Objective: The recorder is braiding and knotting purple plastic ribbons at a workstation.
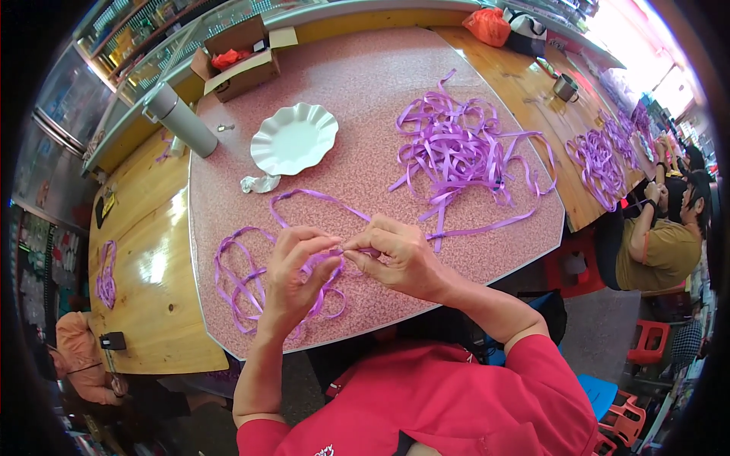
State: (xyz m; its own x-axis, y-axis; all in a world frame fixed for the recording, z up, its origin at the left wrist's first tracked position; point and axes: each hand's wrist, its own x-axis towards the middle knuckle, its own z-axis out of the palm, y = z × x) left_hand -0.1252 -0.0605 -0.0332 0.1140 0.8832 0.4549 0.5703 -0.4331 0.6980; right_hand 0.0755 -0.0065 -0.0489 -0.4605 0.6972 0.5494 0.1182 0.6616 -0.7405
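Both of my hands meet over the near part of a pink speckled tabletop, fingertips pinched on a purple ribbon (pixel 336 253). My left hand (pixel 293 273) is closed, with ribbon between thumb and fingers. Its fingertips almost touch those of my right hand (pixel 399 254), which also pinches the ribbon. One stretch of ribbon arcs up behind my hands, and another runs off to the right. Loose loops of purple ribbon (pixel 242 292) lie beside and under my left hand. A large tangled pile of purple ribbon (pixel 449 144) rests beyond my right hand.
A white scalloped plate (pixel 295 140), crumpled tissue (pixel 260 184), grey flask (pixel 182 120) and open cardboard box (pixel 242 74) stand farther back. More ribbon (pixel 597 167) and a metal mug (pixel 565 87) sit on the right wooden table. People sit at right and lower left.
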